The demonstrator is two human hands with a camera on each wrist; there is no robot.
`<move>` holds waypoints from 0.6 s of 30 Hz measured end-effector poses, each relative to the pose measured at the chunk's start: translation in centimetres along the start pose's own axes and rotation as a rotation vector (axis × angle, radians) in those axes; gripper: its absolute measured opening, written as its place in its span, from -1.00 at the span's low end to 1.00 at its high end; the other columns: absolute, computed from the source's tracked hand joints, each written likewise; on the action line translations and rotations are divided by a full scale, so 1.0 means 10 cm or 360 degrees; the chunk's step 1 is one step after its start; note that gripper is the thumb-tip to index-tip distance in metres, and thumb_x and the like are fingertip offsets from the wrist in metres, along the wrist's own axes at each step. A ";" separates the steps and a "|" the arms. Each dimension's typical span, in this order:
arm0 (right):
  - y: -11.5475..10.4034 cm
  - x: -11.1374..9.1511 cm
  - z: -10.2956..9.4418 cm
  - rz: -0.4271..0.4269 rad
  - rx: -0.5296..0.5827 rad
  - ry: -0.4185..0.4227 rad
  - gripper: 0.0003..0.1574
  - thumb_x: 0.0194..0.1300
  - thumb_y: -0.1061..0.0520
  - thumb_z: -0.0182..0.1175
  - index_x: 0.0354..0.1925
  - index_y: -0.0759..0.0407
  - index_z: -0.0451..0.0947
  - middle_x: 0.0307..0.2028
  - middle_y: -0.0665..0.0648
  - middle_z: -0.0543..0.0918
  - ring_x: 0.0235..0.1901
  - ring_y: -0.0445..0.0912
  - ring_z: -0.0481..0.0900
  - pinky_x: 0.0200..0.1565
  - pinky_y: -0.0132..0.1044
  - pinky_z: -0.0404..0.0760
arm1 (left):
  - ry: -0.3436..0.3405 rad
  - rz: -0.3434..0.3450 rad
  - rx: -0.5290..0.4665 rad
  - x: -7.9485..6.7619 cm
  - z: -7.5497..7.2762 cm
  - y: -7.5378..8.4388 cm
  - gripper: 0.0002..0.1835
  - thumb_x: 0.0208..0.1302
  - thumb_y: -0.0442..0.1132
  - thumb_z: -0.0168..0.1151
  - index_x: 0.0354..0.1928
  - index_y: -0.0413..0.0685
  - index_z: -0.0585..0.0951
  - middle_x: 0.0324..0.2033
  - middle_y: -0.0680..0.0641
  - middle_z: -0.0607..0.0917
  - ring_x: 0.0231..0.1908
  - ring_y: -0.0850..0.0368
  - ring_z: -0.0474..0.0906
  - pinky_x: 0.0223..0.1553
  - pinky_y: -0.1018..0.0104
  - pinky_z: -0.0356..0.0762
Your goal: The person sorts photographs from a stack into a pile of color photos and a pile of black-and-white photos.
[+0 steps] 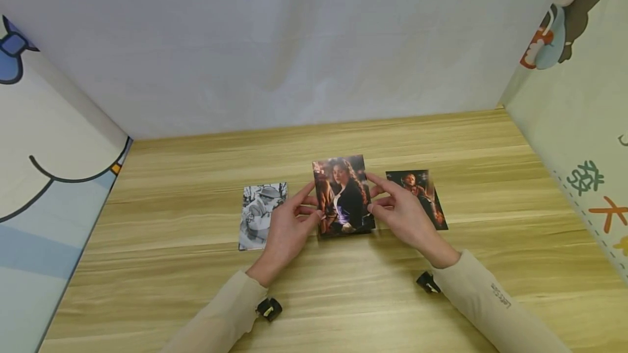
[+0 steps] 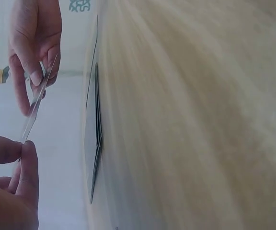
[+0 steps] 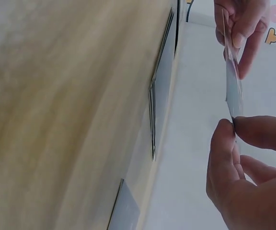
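A glossy photo card of a long-haired person in dark clothes is held up between both hands. My left hand pinches its left edge with thumb and fingers, and my right hand pinches the right edge the same way. Seen edge-on in the left wrist view, the card is raised off the table. Beneath it lie thin cards, several layers thick, mostly hidden from above. A black-and-white photo card lies left, partly behind the left hand. To the right, a dark photo card is partly covered by the right hand.
The wood-grain table meets a pale back wall. Cartoon-printed panels stand at the left and right. Small black clips sit by the cuffs of the light sleeves.
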State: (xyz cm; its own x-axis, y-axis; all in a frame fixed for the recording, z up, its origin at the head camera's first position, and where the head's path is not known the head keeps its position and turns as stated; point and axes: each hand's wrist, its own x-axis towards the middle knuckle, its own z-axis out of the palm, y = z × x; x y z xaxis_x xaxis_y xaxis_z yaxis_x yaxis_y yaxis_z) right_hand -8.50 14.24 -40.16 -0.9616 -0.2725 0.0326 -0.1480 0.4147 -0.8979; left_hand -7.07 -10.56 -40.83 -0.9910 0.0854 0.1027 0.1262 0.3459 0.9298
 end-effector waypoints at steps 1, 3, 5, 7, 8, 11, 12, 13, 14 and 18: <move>0.00 0.00 0.00 0.0006 0.0004 0.0004 -0.18 0.41 0.34 0.24 0.55 0.12 0.29 0.07 0.24 0.59 0.01 0.13 0.71 -0.08 -0.15 0.76 | 0.0002 0.0004 -0.0009 0.00 0.00 0.00 -0.29 0.28 -0.49 0.32 0.48 -0.10 0.45 -0.08 -0.16 0.73 -0.12 -0.05 0.72 -0.08 0.31 0.74; -0.01 -0.01 -0.01 0.0013 0.0013 0.0012 -0.18 0.42 0.33 0.24 0.55 0.10 0.29 0.07 0.24 0.59 0.01 0.12 0.71 -0.10 -0.18 0.75 | 0.0008 0.0010 -0.0033 -0.01 0.00 0.01 -0.30 0.28 -0.50 0.32 0.48 -0.08 0.46 -0.09 -0.16 0.73 -0.12 -0.05 0.72 -0.07 0.32 0.74; -0.02 -0.02 -0.02 0.0016 0.0023 0.0018 -0.19 0.42 0.33 0.24 0.55 0.09 0.29 0.07 0.23 0.59 0.01 0.12 0.70 -0.11 -0.21 0.74 | 0.0013 0.0010 -0.0058 -0.01 0.01 0.03 -0.30 0.27 -0.50 0.31 0.47 -0.07 0.46 -0.09 -0.16 0.72 -0.11 -0.05 0.72 -0.06 0.32 0.73; -0.02 -0.03 -0.03 0.0016 0.0033 0.0023 -0.18 0.42 0.33 0.25 0.55 0.08 0.29 0.06 0.23 0.59 0.00 0.11 0.70 -0.11 -0.22 0.73 | 0.0015 0.0012 -0.0078 -0.01 0.01 0.03 -0.30 0.27 -0.51 0.31 0.47 -0.06 0.47 -0.09 -0.17 0.72 -0.10 -0.05 0.71 -0.05 0.33 0.73; -0.02 -0.04 -0.04 0.0011 0.0033 0.0027 -0.18 0.42 0.33 0.25 0.55 0.08 0.29 0.06 0.23 0.59 0.00 0.11 0.70 -0.10 -0.23 0.73 | 0.0015 0.0015 -0.0085 -0.01 0.01 0.03 -0.30 0.27 -0.51 0.31 0.47 -0.07 0.47 -0.09 -0.17 0.72 -0.10 -0.05 0.71 -0.05 0.33 0.73; -0.03 -0.06 -0.06 -0.0004 0.0019 0.0040 -0.18 0.41 0.34 0.26 0.55 0.08 0.30 0.03 0.23 0.60 -0.02 0.10 0.71 -0.11 -0.25 0.72 | 0.0012 0.0032 -0.0104 -0.01 0.02 0.04 -0.30 0.27 -0.53 0.32 0.47 -0.09 0.47 -0.11 -0.17 0.72 -0.11 -0.06 0.72 -0.05 0.34 0.73; -0.03 -0.07 -0.06 -0.0011 0.0005 0.0048 -0.18 0.40 0.34 0.27 0.55 0.08 0.31 0.03 0.22 0.61 -0.02 0.10 0.71 -0.12 -0.26 0.72 | 0.0009 0.0041 -0.0112 -0.02 0.03 0.05 -0.29 0.26 -0.54 0.32 0.46 -0.09 0.47 -0.12 -0.18 0.72 -0.11 -0.06 0.73 -0.05 0.34 0.73; -0.04 -0.08 -0.07 -0.0019 -0.0008 0.0058 -0.18 0.39 0.34 0.27 0.54 0.08 0.31 0.02 0.22 0.62 -0.03 0.10 0.72 -0.13 -0.26 0.72 | 0.0008 0.0047 -0.0116 -0.02 0.03 0.05 -0.29 0.25 -0.54 0.32 0.46 -0.10 0.47 -0.13 -0.18 0.72 -0.12 -0.06 0.73 -0.06 0.35 0.73; -0.04 -0.08 -0.08 -0.0028 -0.0019 0.0067 -0.17 0.39 0.35 0.28 0.54 0.09 0.32 0.01 0.23 0.62 -0.03 0.11 0.72 -0.14 -0.27 0.72 | 0.0007 0.0053 -0.0120 -0.02 0.04 0.06 -0.28 0.25 -0.55 0.33 0.46 -0.09 0.47 -0.13 -0.18 0.72 -0.12 -0.06 0.73 -0.06 0.35 0.73; -0.05 -0.13 -0.10 -0.0041 -0.0045 0.0095 -0.17 0.38 0.35 0.29 0.54 0.09 0.32 0.00 0.23 0.62 -0.05 0.12 0.72 -0.23 -0.31 0.70 | -0.0001 0.0059 -0.0147 -0.04 0.06 0.09 -0.27 0.23 -0.57 0.34 0.46 -0.10 0.47 -0.14 -0.17 0.71 -0.13 -0.06 0.73 -0.05 0.37 0.72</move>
State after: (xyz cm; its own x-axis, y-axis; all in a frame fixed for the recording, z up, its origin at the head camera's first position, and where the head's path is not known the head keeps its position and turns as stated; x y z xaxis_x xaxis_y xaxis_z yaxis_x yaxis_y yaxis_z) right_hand -7.44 15.28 -39.28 -0.9694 -0.2312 0.0825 -0.1784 0.4329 -0.8836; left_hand -6.53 -9.73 -40.22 -0.9858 0.0973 0.1371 0.1579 0.2546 0.9541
